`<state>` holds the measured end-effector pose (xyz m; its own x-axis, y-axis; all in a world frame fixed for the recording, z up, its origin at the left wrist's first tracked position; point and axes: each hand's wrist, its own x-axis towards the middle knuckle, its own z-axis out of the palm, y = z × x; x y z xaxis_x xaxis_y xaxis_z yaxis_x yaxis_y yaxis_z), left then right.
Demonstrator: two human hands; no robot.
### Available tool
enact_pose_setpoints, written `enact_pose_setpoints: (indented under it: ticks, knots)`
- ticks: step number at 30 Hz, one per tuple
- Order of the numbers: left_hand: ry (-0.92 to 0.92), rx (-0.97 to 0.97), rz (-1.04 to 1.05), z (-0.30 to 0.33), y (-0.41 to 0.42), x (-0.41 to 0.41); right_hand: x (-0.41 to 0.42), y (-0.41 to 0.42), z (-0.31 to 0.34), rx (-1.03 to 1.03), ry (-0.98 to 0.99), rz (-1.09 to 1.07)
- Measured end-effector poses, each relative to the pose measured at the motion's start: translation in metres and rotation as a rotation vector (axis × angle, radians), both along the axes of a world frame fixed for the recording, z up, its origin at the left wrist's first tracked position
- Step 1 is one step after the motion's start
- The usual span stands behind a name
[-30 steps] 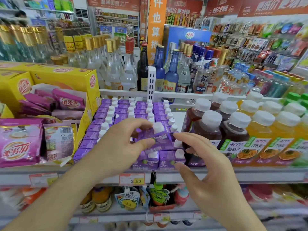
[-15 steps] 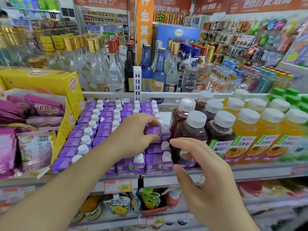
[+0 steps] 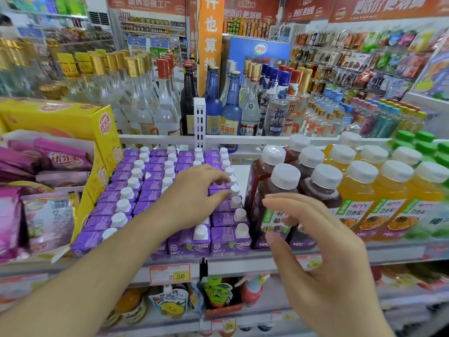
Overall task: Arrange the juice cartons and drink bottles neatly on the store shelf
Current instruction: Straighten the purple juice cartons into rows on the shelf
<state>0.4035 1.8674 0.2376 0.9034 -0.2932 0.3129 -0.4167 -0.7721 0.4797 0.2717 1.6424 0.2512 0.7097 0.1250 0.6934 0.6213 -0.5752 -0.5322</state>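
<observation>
Purple juice cartons [image 3: 145, 198] with white caps fill several rows on the shelf [image 3: 243, 263]. My left hand [image 3: 192, 200] reaches over them. Its thumb and fingers curl round one carton [image 3: 218, 186] in the rightmost row, a few places back from the front. Dark grape juice bottles [image 3: 279, 190] with white caps stand just right of the cartons, and orange juice bottles [image 3: 388, 190] follow further right. In front of the grape bottles hovers my right hand [image 3: 328, 251], fingers spread and relaxed, holding nothing.
A yellow display box [image 3: 60, 117] of pink packets borders the cartons on the left. Glass liquor bottles [image 3: 230, 105] stand behind a white rail and divider [image 3: 199, 122]. Green-capped bottles [image 3: 422, 137] are at far right. Drink pouches [image 3: 170, 305] fill the lower shelf under a price tag [image 3: 170, 274].
My left hand has lowered the lifted carton into the rightmost row and slid it back. My right hand drew away from the cartons to a spot in front of the grape bottles.
</observation>
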Motion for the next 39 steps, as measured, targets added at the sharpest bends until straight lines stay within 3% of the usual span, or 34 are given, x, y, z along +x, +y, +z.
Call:
enact_pose_setpoints:
  ticks: [10, 19, 30, 39]
  knots:
    - [0.101, -0.026, -0.018, -0.002, -0.016, 0.037, 0.036, -0.014, 0.016, -0.225, -0.128, -0.19]
    - [0.22, -0.137, -0.029, -0.005, -0.009, 0.044, 0.039, -0.012, 0.003, -0.138, -0.145, -0.157]
    - [0.064, -0.07, -0.046, 0.001, -0.014, 0.04, 0.04, -0.01, -0.002, -0.133, -0.161, -0.163]
    - [0.079, -0.496, -0.117, 0.045, 0.001, 0.014, 0.04, -0.01, -0.004, -0.133, -0.156, -0.148]
